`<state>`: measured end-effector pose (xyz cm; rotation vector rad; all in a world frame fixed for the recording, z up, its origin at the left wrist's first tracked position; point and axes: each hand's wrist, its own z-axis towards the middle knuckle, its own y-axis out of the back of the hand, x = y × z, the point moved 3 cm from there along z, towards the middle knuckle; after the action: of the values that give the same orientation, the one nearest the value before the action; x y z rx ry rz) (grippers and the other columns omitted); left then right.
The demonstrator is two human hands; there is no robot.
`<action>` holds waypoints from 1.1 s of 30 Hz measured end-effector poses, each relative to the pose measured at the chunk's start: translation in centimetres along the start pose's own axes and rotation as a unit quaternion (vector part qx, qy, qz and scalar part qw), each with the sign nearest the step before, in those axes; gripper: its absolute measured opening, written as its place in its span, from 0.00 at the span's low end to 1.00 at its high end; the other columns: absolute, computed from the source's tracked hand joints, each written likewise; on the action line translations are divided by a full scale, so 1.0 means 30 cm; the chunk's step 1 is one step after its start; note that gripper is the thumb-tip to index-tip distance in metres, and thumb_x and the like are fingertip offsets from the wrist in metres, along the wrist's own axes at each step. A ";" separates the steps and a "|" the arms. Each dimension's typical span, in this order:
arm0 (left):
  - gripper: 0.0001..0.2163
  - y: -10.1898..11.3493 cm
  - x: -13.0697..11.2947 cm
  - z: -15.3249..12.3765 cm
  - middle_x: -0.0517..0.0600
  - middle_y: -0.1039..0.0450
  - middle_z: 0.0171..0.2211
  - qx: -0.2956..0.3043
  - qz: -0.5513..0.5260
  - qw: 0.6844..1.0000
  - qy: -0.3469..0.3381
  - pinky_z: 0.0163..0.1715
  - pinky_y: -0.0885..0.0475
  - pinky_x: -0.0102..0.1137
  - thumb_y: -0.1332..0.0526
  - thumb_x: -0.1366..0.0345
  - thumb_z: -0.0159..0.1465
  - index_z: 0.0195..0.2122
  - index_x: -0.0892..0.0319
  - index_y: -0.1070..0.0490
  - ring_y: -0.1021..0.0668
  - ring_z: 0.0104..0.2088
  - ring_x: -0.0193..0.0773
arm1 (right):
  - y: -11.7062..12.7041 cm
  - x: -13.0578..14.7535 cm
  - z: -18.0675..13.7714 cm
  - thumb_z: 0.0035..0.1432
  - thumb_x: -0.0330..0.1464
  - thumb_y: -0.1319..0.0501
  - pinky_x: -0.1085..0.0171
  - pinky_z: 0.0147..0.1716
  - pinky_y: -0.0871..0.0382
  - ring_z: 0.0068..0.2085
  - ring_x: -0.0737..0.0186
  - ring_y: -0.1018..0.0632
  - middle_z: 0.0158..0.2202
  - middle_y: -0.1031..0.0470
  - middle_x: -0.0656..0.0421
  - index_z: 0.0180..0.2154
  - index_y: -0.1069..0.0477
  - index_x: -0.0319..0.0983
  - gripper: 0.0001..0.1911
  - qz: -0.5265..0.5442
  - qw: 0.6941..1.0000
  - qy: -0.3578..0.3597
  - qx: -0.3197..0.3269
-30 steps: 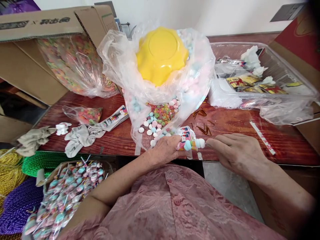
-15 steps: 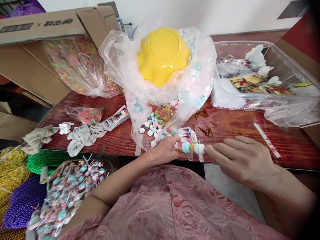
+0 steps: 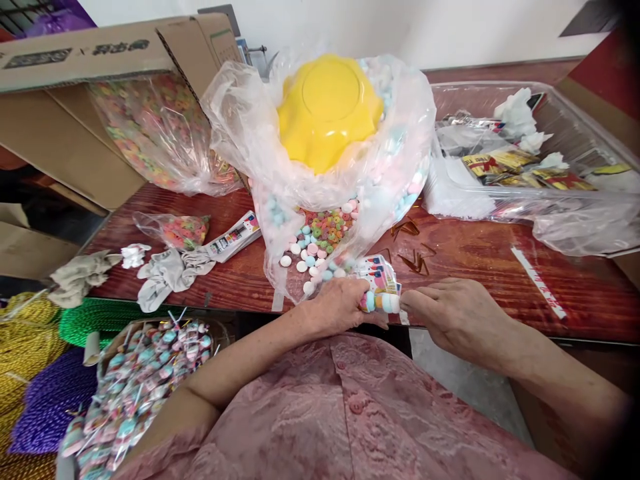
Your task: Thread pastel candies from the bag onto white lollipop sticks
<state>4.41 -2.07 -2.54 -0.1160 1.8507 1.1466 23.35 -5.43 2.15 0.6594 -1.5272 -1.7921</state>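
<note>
My left hand (image 3: 340,305) is closed around a candy skewer (image 3: 381,302), a short row of pale blue, orange and white marshmallow-like pieces held level above the table's front edge. My right hand (image 3: 453,317) pinches at the white right-hand end of the row; the stick itself is hidden. Just behind the skewer lie printed cards (image 3: 376,268). Loose pastel candies (image 3: 310,257) and small gummy rings (image 3: 330,228) spill on clear plastic beyond my left hand. A yellow scalloped bowl (image 3: 330,110) sits upside down on the large candy bag (image 3: 400,150).
A clear plastic tub (image 3: 530,193) with packets stands at the right. Brown twist ties (image 3: 415,261) and a white strip (image 3: 537,281) lie on the table. Gloves (image 3: 167,277) rest at the left, above a box of wrapped candy skewers (image 3: 145,380). A cardboard box (image 3: 115,50) holds bagged gummy rings.
My right hand has moved left, nearer my left hand, with its fingers still at the white end. Less of the skewer shows between the hands, and it sits slightly lower.
</note>
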 end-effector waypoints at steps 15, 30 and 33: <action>0.18 0.012 0.018 0.003 0.43 0.28 0.30 0.057 -0.100 0.993 0.033 0.28 0.37 0.28 0.24 0.56 0.51 0.34 0.59 0.28 0.27 0.31 0.35 | 0.051 -0.003 0.007 0.64 0.23 0.47 0.60 0.31 0.48 0.28 0.63 0.31 0.26 0.27 0.60 0.35 0.28 0.39 0.11 -0.106 0.987 0.071 -0.097; 0.29 -0.030 -0.004 0.001 0.60 0.23 0.47 -0.002 0.163 0.985 -0.053 0.43 0.25 0.41 0.37 0.70 0.62 0.64 0.61 0.44 0.20 0.48 0.52 | -0.038 -0.050 0.039 0.55 0.21 0.43 0.61 0.26 0.53 0.23 0.63 0.28 0.25 0.23 0.60 0.44 0.27 0.40 0.16 0.027 0.993 -0.015 0.114; 0.31 -0.053 -0.011 0.017 0.59 0.22 0.44 0.025 0.151 0.987 -0.044 0.41 0.25 0.41 0.37 0.69 0.62 0.65 0.62 0.45 0.19 0.45 0.52 | -0.055 -0.040 0.052 0.57 0.22 0.44 0.63 0.26 0.51 0.24 0.63 0.27 0.24 0.23 0.61 0.41 0.26 0.40 0.13 0.079 0.987 -0.024 0.141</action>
<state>5.73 -2.72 -3.41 0.2487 1.8573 1.2868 22.65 -3.38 0.74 0.6111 -1.8316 -1.4982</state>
